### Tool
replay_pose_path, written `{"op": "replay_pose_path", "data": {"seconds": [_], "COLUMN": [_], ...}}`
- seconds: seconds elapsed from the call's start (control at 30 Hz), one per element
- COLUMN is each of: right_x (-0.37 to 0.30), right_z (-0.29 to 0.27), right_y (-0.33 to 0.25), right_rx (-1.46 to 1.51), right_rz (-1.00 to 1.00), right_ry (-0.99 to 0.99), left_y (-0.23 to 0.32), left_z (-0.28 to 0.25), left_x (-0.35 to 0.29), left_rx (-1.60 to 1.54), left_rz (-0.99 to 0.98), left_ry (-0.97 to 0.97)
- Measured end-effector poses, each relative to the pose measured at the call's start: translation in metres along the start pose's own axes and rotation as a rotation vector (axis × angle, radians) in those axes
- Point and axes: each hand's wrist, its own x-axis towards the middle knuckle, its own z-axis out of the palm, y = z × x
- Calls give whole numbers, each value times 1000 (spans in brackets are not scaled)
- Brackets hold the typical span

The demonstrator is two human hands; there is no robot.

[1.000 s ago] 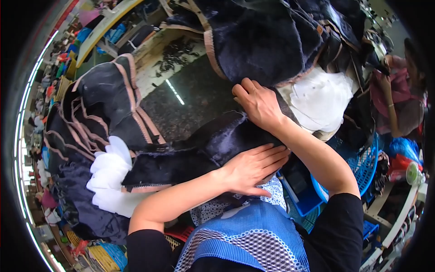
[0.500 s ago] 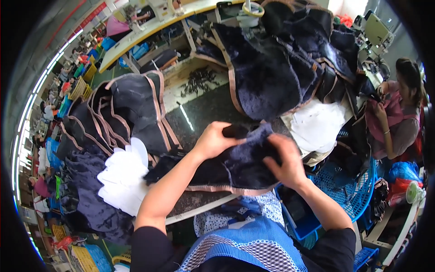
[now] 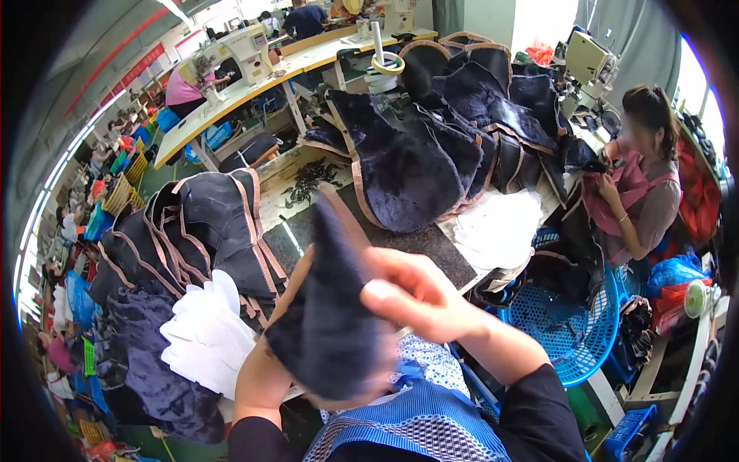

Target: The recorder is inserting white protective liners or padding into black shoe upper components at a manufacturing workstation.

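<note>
Raised in front of me is a dark, plush-lined boot upper piece [image 3: 327, 308] with tan edging, blurred by motion. My right hand [image 3: 419, 296] grips its right edge, the thumb lying on the near face. Behind the piece is my left hand [image 3: 296, 281], mostly covered by it; its fingers are hidden. Left of it lie a fan of white cut sheets [image 3: 204, 335] and a row of black boot uppers [image 3: 215, 219] with tan edges. Beyond my hands sits a heap of plush-lined uppers [image 3: 408, 169]. To its right is a second white stack [image 3: 500, 231].
A blue plastic basket [image 3: 566, 335] stands at right, below the table edge. A person [image 3: 639, 177] in a pink apron works beside it. Sewing machines [image 3: 246, 54] stand on a far table. Dark scraps [image 3: 312, 181] lie on the tabletop; dark plush pieces [image 3: 154, 362] hang at left.
The upper piece has come up off the table and turned upright. My right hand has closed on its edge, and my left hand has moved behind it. The view has shifted.
</note>
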Motion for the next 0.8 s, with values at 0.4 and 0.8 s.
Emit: {"op": "replay_pose_path", "data": {"seconds": [0.4,0.8], "right_x": [71,108], "right_z": [-7,-15], "right_y": [-5,7], "right_rx": [-332,-444], "right_rz": [42,-230], "right_ry": [36,445], "left_y": [6,38], "left_z": [-12,-83], "left_x": [-80,-79], "left_rx": [-445,110], "left_rz": [500,648], "left_ry": [405,680]}}
